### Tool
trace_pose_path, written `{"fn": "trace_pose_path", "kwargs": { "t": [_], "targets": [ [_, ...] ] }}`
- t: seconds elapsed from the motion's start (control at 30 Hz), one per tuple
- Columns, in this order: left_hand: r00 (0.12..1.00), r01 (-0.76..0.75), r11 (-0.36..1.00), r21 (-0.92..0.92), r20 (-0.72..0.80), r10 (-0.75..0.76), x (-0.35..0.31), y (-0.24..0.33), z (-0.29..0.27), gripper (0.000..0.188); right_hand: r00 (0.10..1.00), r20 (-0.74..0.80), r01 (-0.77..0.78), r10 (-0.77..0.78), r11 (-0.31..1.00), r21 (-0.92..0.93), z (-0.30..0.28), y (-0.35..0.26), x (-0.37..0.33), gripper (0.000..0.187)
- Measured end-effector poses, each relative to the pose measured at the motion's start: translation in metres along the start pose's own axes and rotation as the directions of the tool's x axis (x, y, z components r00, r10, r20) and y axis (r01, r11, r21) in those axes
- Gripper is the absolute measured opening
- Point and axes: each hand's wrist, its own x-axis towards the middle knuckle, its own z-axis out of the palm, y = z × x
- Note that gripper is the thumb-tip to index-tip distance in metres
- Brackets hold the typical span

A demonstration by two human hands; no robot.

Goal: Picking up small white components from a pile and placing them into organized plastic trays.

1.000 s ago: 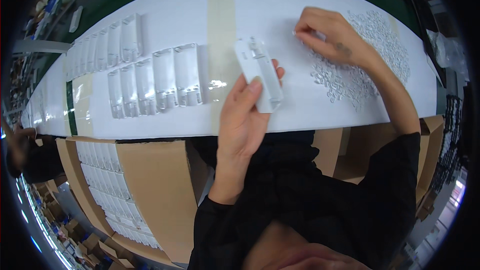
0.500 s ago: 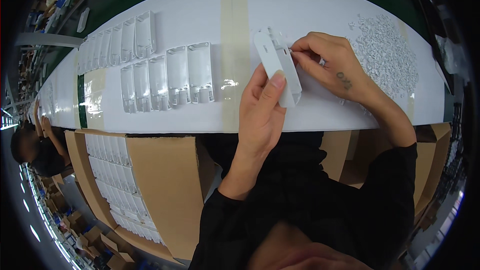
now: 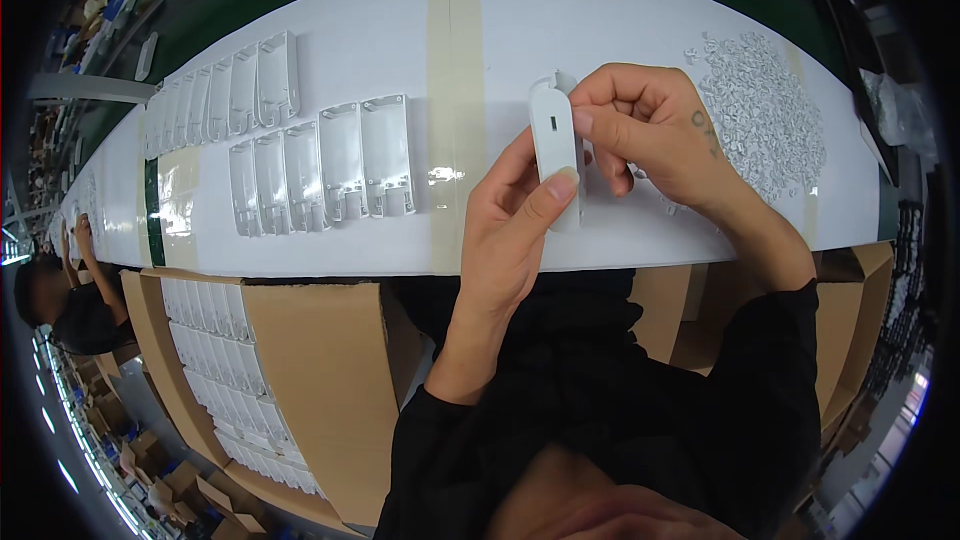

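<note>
A long white plastic housing [image 3: 556,145] with rounded ends and a small dark slot in its face stands nearly upright above the table. My left hand [image 3: 510,225] is closed round its lower part, thumb on the face and fingers behind. At the upper right edge of the housing, the thumb and forefinger of my right hand [image 3: 650,130] press together. Whatever they pinch is hidden by the fingers. Beside that hand, on the right of the table, lies a heap of small clear or whitish pieces [image 3: 765,105].
Two rows of open white housings [image 3: 385,155] lie left on the white table [image 3: 500,30], crossed by tan tape [image 3: 452,60]. Below the edge stand a cardboard box [image 3: 320,380] of white housings and another carton [image 3: 845,340]. Another person [image 3: 85,310] works far left.
The housing has turned more upright, its slotted face now toward me. My right fingers have moved from beside its edge to touching its upper edge. The view has shifted slightly.
</note>
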Motion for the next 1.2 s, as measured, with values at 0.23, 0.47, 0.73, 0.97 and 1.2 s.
{"fn": "trace_pose_path", "kwargs": {
  "t": [0.23,0.47,0.73,0.97,1.2],
  "targets": [
    [0.998,-0.036,0.997,0.072,0.045,0.032,0.002,0.008,0.003,0.045,0.991,0.047,0.122,-0.125,0.991,0.054,-0.001,0.004,0.003,0.01],
    [0.993,-0.02,0.999,0.045,0.119,0.015,0.01,0.01,-0.006,0.045,0.986,0.024,0.165,-0.164,0.986,-0.007,0.003,0.007,0.007,0.01],
    [0.992,0.018,1.0,-0.006,0.123,-0.017,0.013,0.01,-0.009,0.049,0.999,-0.003,0.04,-0.04,0.998,-0.045,0.005,0.004,0.014,0.01],
    [0.996,0.017,1.0,-0.013,0.088,-0.015,0.015,0.019,-0.008,0.047,0.998,0.018,0.061,-0.061,0.998,0.01,0.009,0.003,0.02,0.012],
    [0.926,-0.267,0.924,0.273,-0.192,0.324,0.008,-0.008,0.022,0.044,0.986,-0.129,0.062,-0.101,0.958,-0.278,-0.002,-0.022,0.129,0.02]
  ]
}}
